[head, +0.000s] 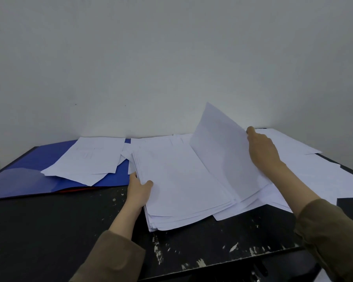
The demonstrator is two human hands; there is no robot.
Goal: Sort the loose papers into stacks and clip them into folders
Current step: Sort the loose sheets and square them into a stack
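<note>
Right grip [262, 148]: fingers pinch the far edge of a raised sheet [222, 153], lifted from the paper stack [181, 186]. Left grip [140, 190]: thumb on top, fingers under the stack's left edge. Stack lies mid-worktop [49, 231]; loose papers [90, 159] rest on an open blue folder [29, 169] at left; further sheets [318, 171] lie at right.

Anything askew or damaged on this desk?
Yes. Loose sheets lie crooked across the open blue folder, none clipped in. The black tabletop has chipped white patches near its front edge.
</note>
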